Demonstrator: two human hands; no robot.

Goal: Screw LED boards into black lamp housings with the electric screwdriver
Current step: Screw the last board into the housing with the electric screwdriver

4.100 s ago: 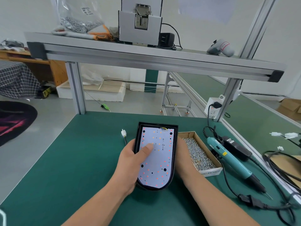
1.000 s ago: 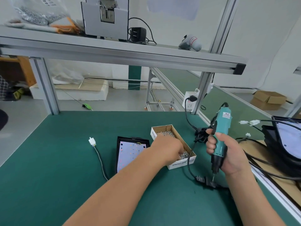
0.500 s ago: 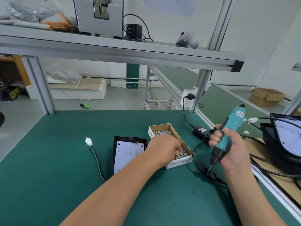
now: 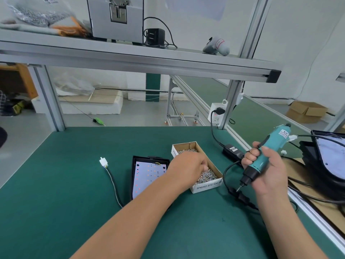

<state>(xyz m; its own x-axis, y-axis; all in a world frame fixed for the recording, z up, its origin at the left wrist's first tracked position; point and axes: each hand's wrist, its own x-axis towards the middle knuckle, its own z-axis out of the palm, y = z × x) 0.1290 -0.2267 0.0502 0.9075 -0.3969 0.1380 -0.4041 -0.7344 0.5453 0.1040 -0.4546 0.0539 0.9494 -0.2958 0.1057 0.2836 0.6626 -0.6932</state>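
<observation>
a small factory assembly workshop. the workbench has a green mat [image 4: 74, 184] and aluminium profile posts [image 4: 50, 98] carrying an overhead shelf [image 4: 130, 60] with a bag of screws [image 4: 35, 12], a grey metal machine [image 4: 115, 17] and a power adapter [image 4: 155, 36]. a cardboard box of loose screws [image 4: 207, 187] sits on the mat, a socket block [image 4: 217, 114] is fixed to a post, black lamp housings [image 4: 326, 165] are stacked at the right, and a cardboard carton [image 4: 306, 112] and foam slab [image 4: 93, 103] lie on the concrete floor [image 4: 22, 131].

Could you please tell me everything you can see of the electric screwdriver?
The electric screwdriver has a teal, plastic-looking barrel with a white label near its upper end, a black collar and a thin metal bit below. The right hand grips it round the middle, clear of the green table, tilted, bit pointing down and to the left above a black cable.
</observation>
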